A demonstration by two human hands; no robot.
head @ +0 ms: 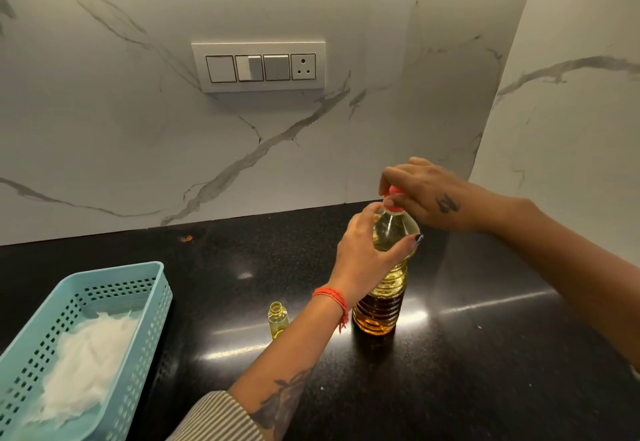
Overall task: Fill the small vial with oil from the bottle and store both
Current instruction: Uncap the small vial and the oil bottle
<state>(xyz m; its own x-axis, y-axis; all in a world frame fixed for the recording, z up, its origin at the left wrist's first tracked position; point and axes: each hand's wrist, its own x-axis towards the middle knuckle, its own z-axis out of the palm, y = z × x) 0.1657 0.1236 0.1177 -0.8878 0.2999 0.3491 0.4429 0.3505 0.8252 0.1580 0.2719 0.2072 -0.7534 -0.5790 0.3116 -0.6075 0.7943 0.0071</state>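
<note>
Oil bottle (pixel 384 288) stands upright on the black surface (pixel 485 354), right of centre, amber oil filling it. We note the left hand (pixel 363 253) wrapped around its shoulder, fingers and thumb curled round the clear plastic just below the neck; a red thread band (pixel 330 297) sits on that wrist. Right hand (pixel 422 194) comes in from the right, fingertips pinching the red cap (pixel 394 196) at the bottle's top. Both grips are clamped: left on the bottle body, right on the cap. Whether the cap is seated or loose, we cannot tell.

Small vial (pixel 278 321) stands upright just left of the bottle, partly behind the left forearm, mouth uncapped, yellow oil inside.

Far left, a light blue perforated basket (pixel 152 288) sits on the surface, well apart from bottle and vial, with something white and crumpled (pixel 83 364) lying in it. Behind, a marble-patterned wall (pixel 138 146) carries a white switch panel (pixel 259 66) with a socket.
</note>
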